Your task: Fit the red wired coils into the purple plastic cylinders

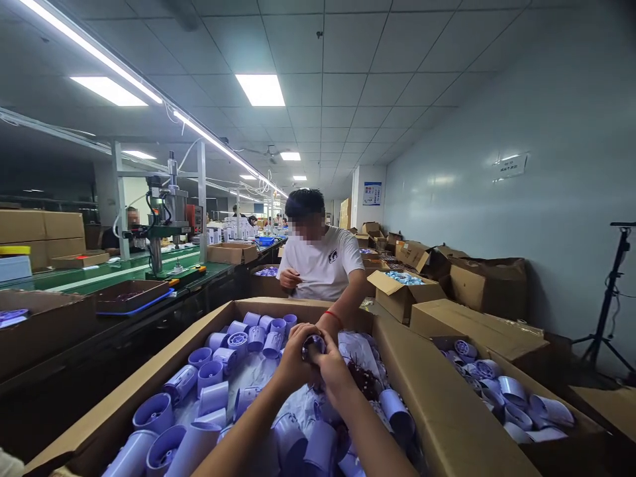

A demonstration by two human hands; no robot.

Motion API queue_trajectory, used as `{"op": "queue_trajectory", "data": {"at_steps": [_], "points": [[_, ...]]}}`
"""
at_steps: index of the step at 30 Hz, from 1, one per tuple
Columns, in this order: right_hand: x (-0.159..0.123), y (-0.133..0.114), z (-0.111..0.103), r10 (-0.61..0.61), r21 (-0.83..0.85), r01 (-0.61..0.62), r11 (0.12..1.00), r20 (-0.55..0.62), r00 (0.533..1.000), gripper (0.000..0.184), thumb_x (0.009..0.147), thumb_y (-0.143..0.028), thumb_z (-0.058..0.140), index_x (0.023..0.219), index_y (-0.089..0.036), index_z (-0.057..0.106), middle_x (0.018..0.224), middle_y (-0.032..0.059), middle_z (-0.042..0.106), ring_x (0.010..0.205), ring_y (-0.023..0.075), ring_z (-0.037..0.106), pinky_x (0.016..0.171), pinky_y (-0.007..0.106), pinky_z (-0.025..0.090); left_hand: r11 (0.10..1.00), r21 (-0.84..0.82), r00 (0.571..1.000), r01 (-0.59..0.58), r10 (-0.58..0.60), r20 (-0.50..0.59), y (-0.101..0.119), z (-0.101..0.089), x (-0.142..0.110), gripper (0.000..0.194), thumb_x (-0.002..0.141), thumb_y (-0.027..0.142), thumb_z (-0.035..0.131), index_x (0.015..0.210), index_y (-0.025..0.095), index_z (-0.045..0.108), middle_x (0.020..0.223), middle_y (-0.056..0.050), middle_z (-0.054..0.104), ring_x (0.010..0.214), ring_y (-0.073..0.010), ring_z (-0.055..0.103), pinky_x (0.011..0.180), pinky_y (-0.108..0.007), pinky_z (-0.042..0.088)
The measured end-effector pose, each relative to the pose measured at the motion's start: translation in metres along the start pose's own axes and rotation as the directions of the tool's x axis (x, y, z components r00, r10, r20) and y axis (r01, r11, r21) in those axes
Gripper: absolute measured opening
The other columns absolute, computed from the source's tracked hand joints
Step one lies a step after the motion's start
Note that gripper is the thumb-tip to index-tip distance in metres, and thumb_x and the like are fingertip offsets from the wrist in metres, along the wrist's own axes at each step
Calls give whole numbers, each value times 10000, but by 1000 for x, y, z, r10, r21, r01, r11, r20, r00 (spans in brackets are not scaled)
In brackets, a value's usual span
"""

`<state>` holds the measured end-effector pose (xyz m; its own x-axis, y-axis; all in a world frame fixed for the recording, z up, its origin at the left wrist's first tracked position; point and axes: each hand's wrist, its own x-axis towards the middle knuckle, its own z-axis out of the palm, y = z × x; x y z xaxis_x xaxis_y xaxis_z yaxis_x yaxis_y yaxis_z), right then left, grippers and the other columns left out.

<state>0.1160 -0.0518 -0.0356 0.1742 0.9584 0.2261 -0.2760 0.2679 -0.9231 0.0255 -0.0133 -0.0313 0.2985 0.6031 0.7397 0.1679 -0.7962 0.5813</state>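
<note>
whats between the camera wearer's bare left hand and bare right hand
In the head view, a round lilac plastic cup sits between the left hand and right hand, which both touch it.

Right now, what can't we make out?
All in head view:
Held round part: mostly covered by the left hand and right hand.
Co-worker's reaching hand: fingertips hidden behind them.
Wall sign: lettering too small to read.
Large carton: near end cut off by bottom edge.
</note>
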Motion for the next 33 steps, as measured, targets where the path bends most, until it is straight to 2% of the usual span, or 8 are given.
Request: {"op": "queue_trajectory", "data": {"at_steps": [8, 14, 21, 23, 25, 28, 30, 33], "points": [[-3, -14, -3, -89, -21, 89, 996, -3, 996, 442, 549, -305, 675, 967, -191, 589, 976, 67, 669, 1001, 247, 592, 928, 390, 453, 994, -29, 991, -105, 107, 78, 2, -3, -1, 544, 436, -22, 423, 894, 212, 598, 949, -44, 644, 982, -232, 517, 930, -400, 391], [-2, -6, -1, -130, -192, 109, 975, -98, 987, 342, 620, -227, 554, 956, -167, 575, 942, 82, 663, 940, 228, 600, 900, 375, 468, 996, -15, 987, -88, 89, 134, 2, -2, -4, 593, 408, -41, 402, 904, 207, 615, 944, -48, 647, 970, -234, 504, 892, -392, 414], [-5, 0, 4, -192, -107, 178, 978, -143, 971, 310, 607, -211, 554, 911, -191, 610, 929, 44, 676, 922, 207, 601, 866, 339, 476, 997, 22, 995, -79, 77, 59, 3, 3, -3, 500, 482, -34, 433, 877, 205, 624, 909, -52, 642, 963, -237, 514, 890, -407, 435], [-2, 4, 7, -149, -17, 148, 989, -156, 976, 298, 572, -184, 582, 866, -201, 626, 851, 13, 678, 868, 195, 607, 826, 324, 487, 998, 11, 997, -55, 54, 51, -2, 3, -3, 480, 502, -14, 446, 889, 209, 623, 911, -50, 638, 966, -237, 531, 899, -412, 444], [5, 5, 6, -18, 138, 44, 990, -187, 982, 285, 535, -146, 614, 815, -201, 628, 733, -8, 659, 787, 193, 616, 771, 327, 502, 1000, -13, 1000, 1, -1, 11, -11, 2, -2, 512, 522, 27, 495, 987, 215, 598, 996, -52, 621, 1007, -242, 544, 922, -421, 445], [19, -3, -9, 171, 351, -61, 934, -290, 942, 190, 558, -155, 631, 737, -204, 593, 596, -15, 588, 697, 204, 619, 679, 347, 520, 991, -34, 986, 128, -131, -100, -32, 2, -1, 673, 557, 179, 623, 1210, 213, 460, 1247, -103, 507, 1159, -296, 488, 916, -455, 463], [27, -16, -29, 178, 402, -11, 916, -380, 908, 110, 642, -254, 620, 729, -223, 561, 605, -9, 569, 708, 195, 620, 664, 335, 525, 980, 7, 980, 197, -197, -25, -45, 4, -3, 652, 627, 293, 627, 1242, 198, 434, 1289, -131, 480, 1195, -318, 469, 895, -479, 477], [32, -38, -56, 115, 443, 127, 888, -480, 869, 227, 769, -470, 509, 823, -252, 543, 721, 15, 585, 793, 173, 630, 696, 309, 532, 979, 139, 945, 148, -181, 273, -55, 9, -12, 520, 675, 285, 602, 1183, 202, 527, 1241, -121, 549, 1180, -310, 495, 975, -493, 425]]}}
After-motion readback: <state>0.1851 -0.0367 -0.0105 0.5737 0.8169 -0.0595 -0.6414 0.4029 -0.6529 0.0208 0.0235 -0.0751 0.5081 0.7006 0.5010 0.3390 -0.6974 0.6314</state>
